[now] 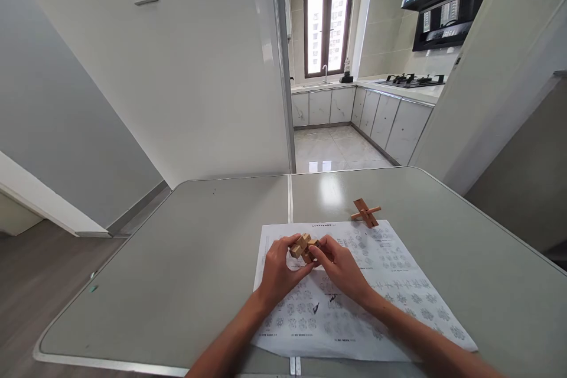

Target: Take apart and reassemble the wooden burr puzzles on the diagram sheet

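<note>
Both hands clamp a small wooden puzzle cluster (305, 246) just above the printed sheet (376, 295) on the counter (186, 271): left hand (278, 271) grips its left side, right hand (341, 269) its right. To do this well, I'd steady with the left and work only the right-hand piece, keeping the notches visible. A wooden cross piece (365, 212) lies at the sheet's far edge, well apart from both hands.

Pale matt wood puzzle block (305, 246) and cross (365, 213), white printed paper sheet (390, 283), smooth grey semi-gloss table (186, 271) with metal rim.
</note>
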`<state>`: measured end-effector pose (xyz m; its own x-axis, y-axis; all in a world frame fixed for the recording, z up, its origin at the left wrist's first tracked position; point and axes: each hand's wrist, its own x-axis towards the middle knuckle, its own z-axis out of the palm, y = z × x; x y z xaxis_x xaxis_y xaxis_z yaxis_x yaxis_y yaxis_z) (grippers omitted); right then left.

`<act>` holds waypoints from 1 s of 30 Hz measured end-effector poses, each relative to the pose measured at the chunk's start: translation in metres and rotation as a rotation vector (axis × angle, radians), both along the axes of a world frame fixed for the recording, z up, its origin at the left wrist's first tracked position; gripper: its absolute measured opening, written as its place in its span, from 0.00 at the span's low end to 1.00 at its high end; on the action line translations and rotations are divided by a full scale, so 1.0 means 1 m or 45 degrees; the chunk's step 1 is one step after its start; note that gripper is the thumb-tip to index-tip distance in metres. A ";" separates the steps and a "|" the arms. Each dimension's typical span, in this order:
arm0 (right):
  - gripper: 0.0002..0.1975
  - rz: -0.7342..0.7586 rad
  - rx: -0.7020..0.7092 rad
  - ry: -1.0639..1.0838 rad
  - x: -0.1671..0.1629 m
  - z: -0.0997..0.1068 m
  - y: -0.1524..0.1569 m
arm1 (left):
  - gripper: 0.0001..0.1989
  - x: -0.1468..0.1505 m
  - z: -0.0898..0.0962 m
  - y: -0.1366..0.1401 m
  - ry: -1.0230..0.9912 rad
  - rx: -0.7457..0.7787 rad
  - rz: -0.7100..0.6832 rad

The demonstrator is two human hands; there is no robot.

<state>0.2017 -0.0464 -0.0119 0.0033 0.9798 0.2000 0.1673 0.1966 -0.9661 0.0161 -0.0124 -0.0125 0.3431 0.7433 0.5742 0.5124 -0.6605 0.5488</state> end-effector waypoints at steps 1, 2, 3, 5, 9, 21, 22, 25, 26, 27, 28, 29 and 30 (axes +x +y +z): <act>0.22 -0.014 0.021 -0.031 0.000 0.001 -0.001 | 0.30 0.000 -0.001 0.000 -0.002 0.006 -0.001; 0.22 -0.021 0.040 -0.053 -0.001 0.002 -0.001 | 0.30 0.000 -0.001 0.000 -0.004 0.013 0.001; 0.21 -0.020 0.054 -0.067 -0.001 0.003 -0.002 | 0.30 0.000 -0.001 0.000 -0.005 0.022 0.002; 0.20 -0.013 0.077 -0.074 -0.001 0.005 -0.002 | 0.30 0.000 -0.001 0.000 -0.004 0.039 0.001; 0.17 -0.006 0.117 -0.102 -0.001 0.003 -0.003 | 0.28 0.001 0.002 0.000 -0.001 0.070 -0.009; 0.11 -0.105 0.323 -0.449 -0.003 -0.010 -0.005 | 0.28 0.003 0.008 -0.002 0.022 -0.018 -0.023; 0.11 -0.106 0.340 -0.461 -0.002 -0.009 -0.005 | 0.28 0.003 0.009 -0.003 0.002 -0.052 -0.054; 0.11 -0.076 0.354 -0.439 0.000 -0.006 -0.006 | 0.27 0.003 0.012 -0.004 -0.081 -0.123 -0.102; 0.11 -0.055 0.345 -0.410 0.001 -0.004 -0.005 | 0.26 0.003 0.014 -0.003 -0.119 -0.144 -0.095; 0.12 -0.038 0.328 -0.369 0.002 -0.002 -0.005 | 0.27 0.004 0.015 -0.003 -0.158 -0.178 -0.084; 0.13 -0.026 0.304 -0.317 0.004 0.000 -0.005 | 0.27 0.004 0.017 -0.003 -0.204 -0.228 -0.075; 0.13 -0.020 0.276 -0.261 0.005 0.002 -0.004 | 0.28 0.003 0.019 -0.002 -0.249 -0.295 -0.077; 0.14 -0.014 0.246 -0.208 0.006 0.003 -0.002 | 0.29 0.003 0.020 -0.002 -0.292 -0.376 -0.097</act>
<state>0.2078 -0.0488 -0.0091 -0.0338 0.9233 0.3826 0.3210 0.3726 -0.8707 0.0191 -0.0142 0.0079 0.2912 0.8655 0.4075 0.3101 -0.4884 0.8157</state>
